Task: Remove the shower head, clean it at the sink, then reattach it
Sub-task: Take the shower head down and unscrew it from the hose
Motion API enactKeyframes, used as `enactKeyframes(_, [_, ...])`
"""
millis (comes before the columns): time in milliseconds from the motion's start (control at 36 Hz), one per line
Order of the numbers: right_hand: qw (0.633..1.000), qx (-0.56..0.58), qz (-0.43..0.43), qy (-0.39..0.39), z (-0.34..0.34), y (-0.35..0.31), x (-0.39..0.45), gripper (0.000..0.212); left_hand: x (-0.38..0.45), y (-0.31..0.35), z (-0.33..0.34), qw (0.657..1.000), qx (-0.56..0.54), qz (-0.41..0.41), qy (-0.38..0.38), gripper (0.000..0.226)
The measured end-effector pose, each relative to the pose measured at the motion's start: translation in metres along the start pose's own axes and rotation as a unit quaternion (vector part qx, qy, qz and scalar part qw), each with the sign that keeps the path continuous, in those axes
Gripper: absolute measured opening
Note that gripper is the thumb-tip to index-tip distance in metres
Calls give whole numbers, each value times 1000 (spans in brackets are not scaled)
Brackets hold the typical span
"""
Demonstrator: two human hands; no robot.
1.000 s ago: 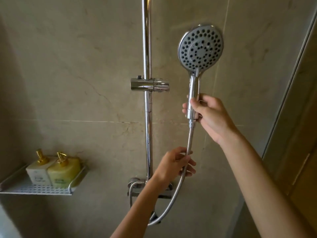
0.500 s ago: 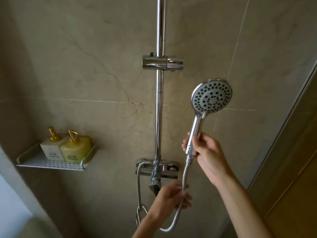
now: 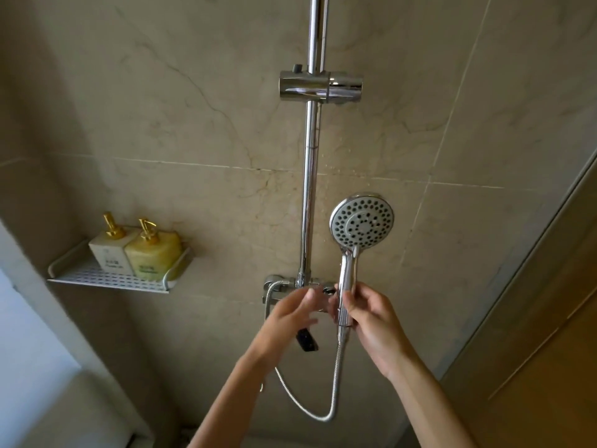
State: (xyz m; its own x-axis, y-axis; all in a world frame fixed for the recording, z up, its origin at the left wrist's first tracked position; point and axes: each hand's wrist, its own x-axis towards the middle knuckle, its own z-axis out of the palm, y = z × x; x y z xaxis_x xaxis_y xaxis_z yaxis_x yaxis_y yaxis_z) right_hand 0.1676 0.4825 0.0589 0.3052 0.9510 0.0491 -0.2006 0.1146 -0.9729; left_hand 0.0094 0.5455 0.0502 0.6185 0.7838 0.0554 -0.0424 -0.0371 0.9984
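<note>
1. I am gripping the shower head (image 3: pixel 361 224) by the lower end of its chrome handle with my right hand (image 3: pixel 371 321), fingers and thumb curling round it just above where the hose (image 3: pixel 336 383) joins.
2. The shower head is standing nearly upright in my grip, its round grey spray face turning toward me, just to the right of the vertical chrome rail (image 3: pixel 308 202) and well below the holder bracket (image 3: pixel 319 88), which is sitting empty on the rail.
3. My left hand (image 3: pixel 290 318) is hovering just beside the handle, fingers loosely spread and blurred; it is holding nothing that I can make out, and I cannot tell whether its fingertips are touching the handle.
4. The hose is hanging down from the handle in a loop below my hands and running back up behind my left wrist toward the mixer valve (image 3: pixel 284 286) on the wall.
5. To the left, a white perforated shelf (image 3: pixel 106 279) is carrying a pale pump bottle (image 3: pixel 108 250) and a yellow pump bottle (image 3: pixel 151 253), the two standing side by side and touching.
</note>
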Motion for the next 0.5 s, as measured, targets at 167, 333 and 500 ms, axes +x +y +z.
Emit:
enactKeyframes(167, [998,-32,28,-48,9,8,-8,25,19,29,-4,997,19,44,-62,37])
enactKeyframes(333, [996,-43,30,-70,16,18,-12,26,23,20,-2,999,-18,10,-24,9])
enactKeyframes(500, [989,16,75,-126,12,21,-12,32,20,11,-4,998,-59,-21,24,24])
